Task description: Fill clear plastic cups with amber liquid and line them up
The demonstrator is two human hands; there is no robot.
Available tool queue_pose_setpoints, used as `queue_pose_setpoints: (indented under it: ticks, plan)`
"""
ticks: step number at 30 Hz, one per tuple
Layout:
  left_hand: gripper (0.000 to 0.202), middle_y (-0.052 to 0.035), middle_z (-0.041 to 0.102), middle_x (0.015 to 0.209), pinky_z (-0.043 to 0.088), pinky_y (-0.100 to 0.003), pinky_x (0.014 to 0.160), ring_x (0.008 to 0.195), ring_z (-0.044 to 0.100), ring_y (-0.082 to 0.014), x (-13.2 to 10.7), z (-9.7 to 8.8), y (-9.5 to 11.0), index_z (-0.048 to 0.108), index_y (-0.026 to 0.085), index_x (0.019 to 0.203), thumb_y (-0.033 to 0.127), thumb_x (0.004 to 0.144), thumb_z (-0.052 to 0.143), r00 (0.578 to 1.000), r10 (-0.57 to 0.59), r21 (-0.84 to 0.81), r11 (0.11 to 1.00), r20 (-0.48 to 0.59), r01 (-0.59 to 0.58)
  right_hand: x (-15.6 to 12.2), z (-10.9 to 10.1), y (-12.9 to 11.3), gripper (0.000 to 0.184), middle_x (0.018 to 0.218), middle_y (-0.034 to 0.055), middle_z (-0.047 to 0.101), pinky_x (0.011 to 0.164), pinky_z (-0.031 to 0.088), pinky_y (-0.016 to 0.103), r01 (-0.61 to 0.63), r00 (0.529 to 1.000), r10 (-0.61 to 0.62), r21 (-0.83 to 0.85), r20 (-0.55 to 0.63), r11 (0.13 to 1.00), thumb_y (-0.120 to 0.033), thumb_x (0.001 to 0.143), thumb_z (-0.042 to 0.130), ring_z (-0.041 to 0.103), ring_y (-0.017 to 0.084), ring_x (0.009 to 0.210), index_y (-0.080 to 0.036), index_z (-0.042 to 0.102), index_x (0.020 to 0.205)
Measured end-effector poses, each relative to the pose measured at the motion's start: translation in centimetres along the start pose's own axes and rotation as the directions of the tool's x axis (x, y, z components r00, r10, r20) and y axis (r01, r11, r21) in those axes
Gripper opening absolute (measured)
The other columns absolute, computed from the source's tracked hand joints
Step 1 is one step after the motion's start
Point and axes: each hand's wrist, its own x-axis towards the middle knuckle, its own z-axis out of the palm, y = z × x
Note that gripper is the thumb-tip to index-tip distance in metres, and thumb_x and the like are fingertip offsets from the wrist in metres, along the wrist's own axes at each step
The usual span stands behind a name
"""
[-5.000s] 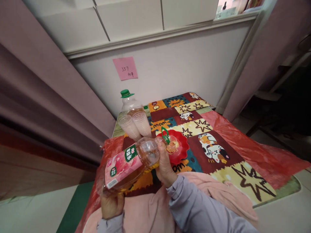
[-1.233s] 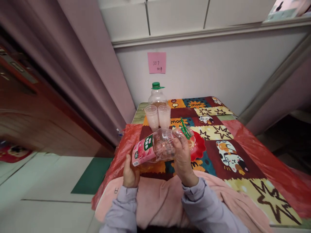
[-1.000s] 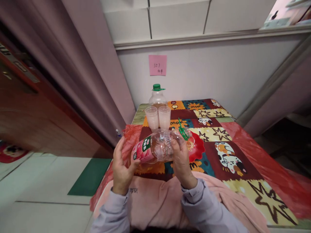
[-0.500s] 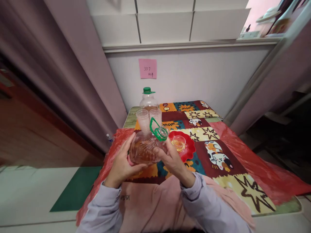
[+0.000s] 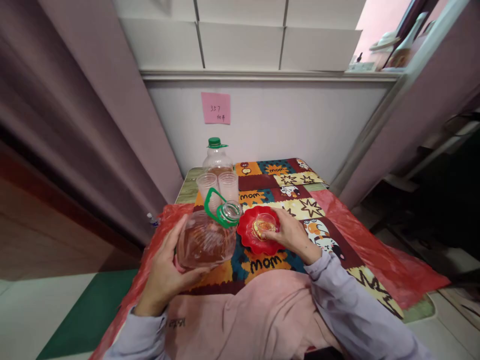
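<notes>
While the left hand (image 5: 168, 265) wraps the clear plastic bottle of amber drink (image 5: 204, 242), upright near the front edge of the patchwork tablecloth (image 5: 300, 205), the right hand (image 5: 290, 234), wrist low, pinches the small clear cup (image 5: 263, 226) on the red scalloped plate (image 5: 245, 239), which I'd judge wants holding level and gently.

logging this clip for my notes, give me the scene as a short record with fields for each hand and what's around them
left hand: wrapped around the big bottle, which is about upright, with amber liquid inside and a green handle ring at its neck
right hand: fingers on the small clear cup; whether they grip it is unclear
small clear cup: on the red plate, amber liquid in it
behind: two stacks of plastic cups, capped bottle
surface: patchwork cloth over a red sheet
wall: pink note
</notes>
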Motion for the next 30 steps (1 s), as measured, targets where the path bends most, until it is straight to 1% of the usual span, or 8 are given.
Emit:
queue_pose_setpoints:
  ticks: [4,8,15,20,23,26,28,30]
  plan:
    - [0.128,-0.0131,0.062,0.161,0.042,-0.063,0.126,0.148,0.057,-0.0470,0.0,-0.3,-0.6,0.057,0.030,0.159,0.054,0.044,0.106,1.000,0.012,0.046,0.999,0.024,-0.013,0.6,0.2,-0.7,0.080,0.152,0.0230,0.066,0.114,0.052,0.056,-0.024,0.997,0.032,-0.117,0.067,0.993,-0.044,0.086,0.083,0.066,0.040,0.137,-0.016,0.057,0.156]
    - [0.129,-0.0146,0.062,0.161,0.041,-0.065,0.126,0.147,0.058,-0.0488,0.0,-0.1,-0.9,0.056,0.030,0.160,0.057,0.044,0.105,0.999,0.008,0.099,0.995,0.037,-0.011,0.9,0.1,-1.1,0.074,0.149,0.0216,0.069,0.111,0.054,0.053,-0.048,0.993,0.064,-0.162,0.099,0.986,-0.041,0.089,0.080,0.069,0.041,0.133,-0.017,0.059,0.155]
    - [0.124,-0.0088,0.062,0.162,0.042,-0.069,0.125,0.146,0.058,-0.0506,0.2,0.3,-0.7,0.056,0.037,0.160,0.057,0.047,0.103,0.996,0.071,0.155,0.985,0.046,-0.077,1.1,1.1,-0.4,0.076,0.156,0.0188,0.065,0.115,0.051,0.052,-0.058,0.991,0.070,-0.104,0.114,0.993,-0.039,0.086,0.080,0.065,0.039,0.140,-0.020,0.056,0.156]
    - [0.122,-0.0026,0.063,0.161,0.044,-0.070,0.124,0.143,0.061,-0.0505,0.4,0.4,-0.3,0.056,0.043,0.160,0.057,0.048,0.102,0.994,0.099,0.176,0.979,0.045,-0.106,1.1,1.4,-0.3,0.060,0.139,0.0168,0.075,0.106,0.056,0.049,-0.072,0.997,0.071,0.005,0.042,0.997,-0.036,0.085,0.080,0.072,0.036,0.127,-0.020,0.066,0.140]
    - [0.121,-0.0008,0.064,0.160,0.048,-0.070,0.120,0.141,0.063,-0.0496,0.6,0.3,-0.2,0.055,0.045,0.160,0.059,0.049,0.101,0.992,0.118,0.202,0.971,0.046,-0.125,1.3,0.0,0.1,0.057,0.124,0.0148,0.080,0.096,0.059,0.047,-0.043,0.998,0.052,0.171,-0.045,0.984,-0.045,0.084,0.083,0.077,0.033,0.111,-0.020,0.069,0.133]
    - [0.117,0.0013,0.066,0.158,0.050,-0.072,0.118,0.139,0.065,-0.0493,0.5,0.2,-0.2,0.053,0.049,0.160,0.061,0.053,0.099,0.992,0.121,0.228,0.965,0.046,-0.128,2.4,-2.7,2.3,0.060,0.114,0.0130,0.081,0.086,0.061,0.042,-0.017,0.993,0.055,0.340,-0.101,0.940,-0.054,0.084,0.083,0.078,0.028,0.097,-0.018,0.071,0.130]
    - [0.117,0.0021,0.065,0.159,0.048,-0.073,0.119,0.139,0.065,-0.0495,0.3,0.1,-0.1,0.051,0.051,0.161,0.061,0.054,0.098,0.994,0.097,0.238,0.965,0.047,-0.106,3.6,-5.0,4.8,0.059,0.114,0.0129,0.081,0.083,0.061,0.040,-0.042,0.989,0.088,0.333,-0.123,0.942,-0.052,0.081,0.085,0.078,0.026,0.093,-0.017,0.072,0.127]
    - [0.119,0.0030,0.064,0.160,0.047,-0.075,0.119,0.138,0.066,-0.0505,0.2,0.1,0.0,0.051,0.053,0.160,0.061,0.052,0.098,0.997,0.070,0.253,0.964,0.041,-0.078,5.1,-7.4,7.8,0.058,0.115,0.0125,0.082,0.087,0.061,0.040,-0.097,0.976,0.138,0.230,-0.168,0.968,-0.047,0.078,0.088,0.079,0.026,0.097,-0.018,0.072,0.126]
